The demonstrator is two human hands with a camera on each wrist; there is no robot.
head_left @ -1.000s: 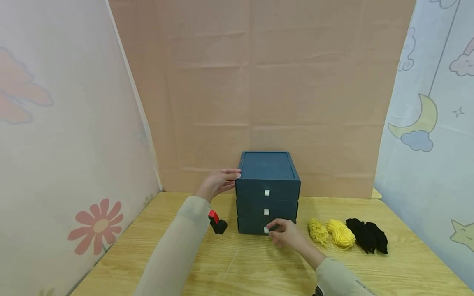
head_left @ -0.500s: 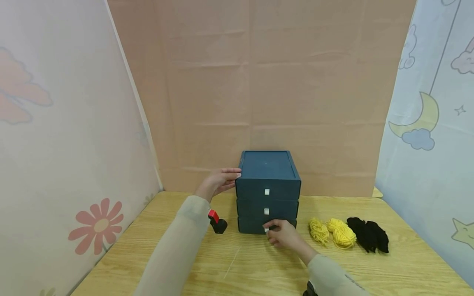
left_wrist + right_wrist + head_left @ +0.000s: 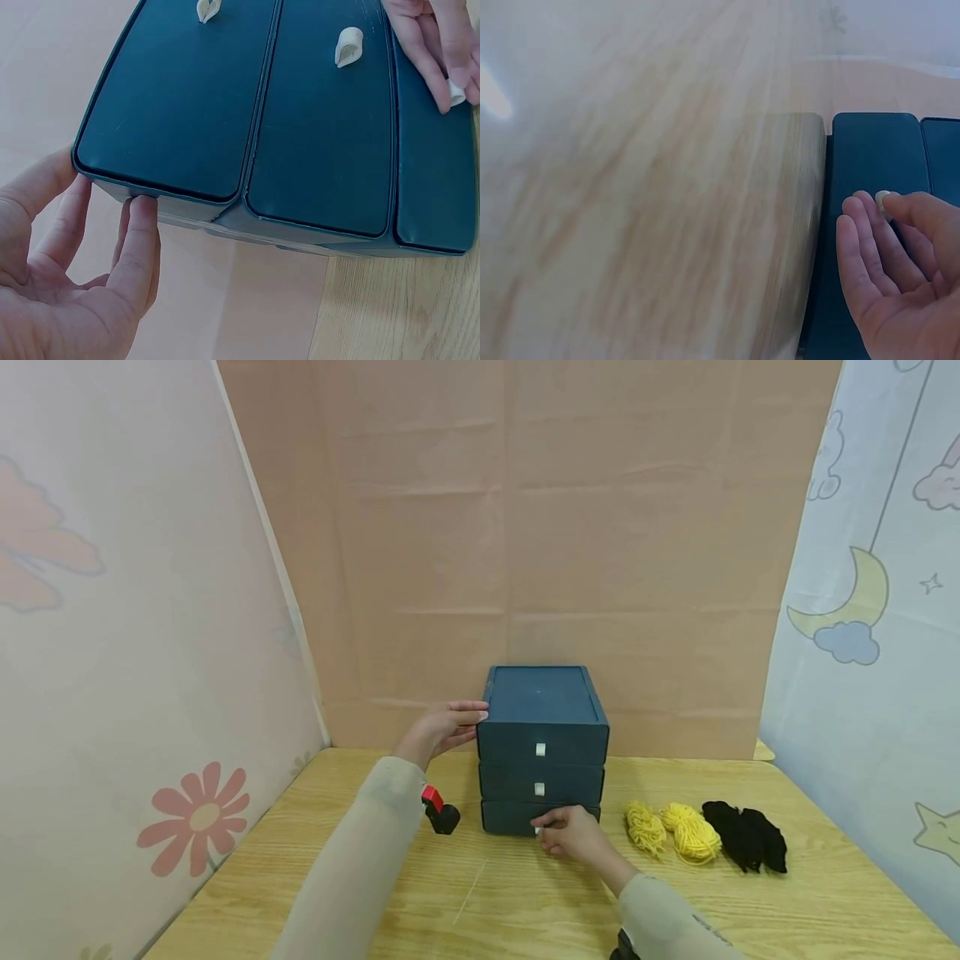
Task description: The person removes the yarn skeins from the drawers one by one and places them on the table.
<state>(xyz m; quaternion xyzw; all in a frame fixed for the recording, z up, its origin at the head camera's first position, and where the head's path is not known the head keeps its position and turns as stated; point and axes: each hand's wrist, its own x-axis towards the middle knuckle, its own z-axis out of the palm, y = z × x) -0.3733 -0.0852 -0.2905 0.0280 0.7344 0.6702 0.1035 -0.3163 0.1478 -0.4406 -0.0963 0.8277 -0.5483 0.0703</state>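
A dark blue three-drawer box (image 3: 542, 695) stands on the wooden table, with one white loop pull on each drawer front. My left hand (image 3: 442, 727) rests against its upper left side. In the left wrist view the fingertips (image 3: 142, 214) of that hand touch the box's side near the top drawer's corner. My right hand (image 3: 577, 837) is at the bottom drawer (image 3: 435, 165), pinching its white pull tab (image 3: 456, 93) between thumb and fingers. That pull tab (image 3: 883, 201) shows only partly in the right wrist view. All the drawers look closed or nearly so.
Right of the box lie two yellow yarn bundles (image 3: 692, 835) and a pair of black yarn bundles (image 3: 744, 837) on the table (image 3: 450, 893). Behind the box hangs a brown sheet (image 3: 540, 527). Printed walls (image 3: 150, 652) flank both sides.
My right hand has shifted slightly left onto the bottom drawer's pull tab and now pinches it. My left hand has stayed against the box.
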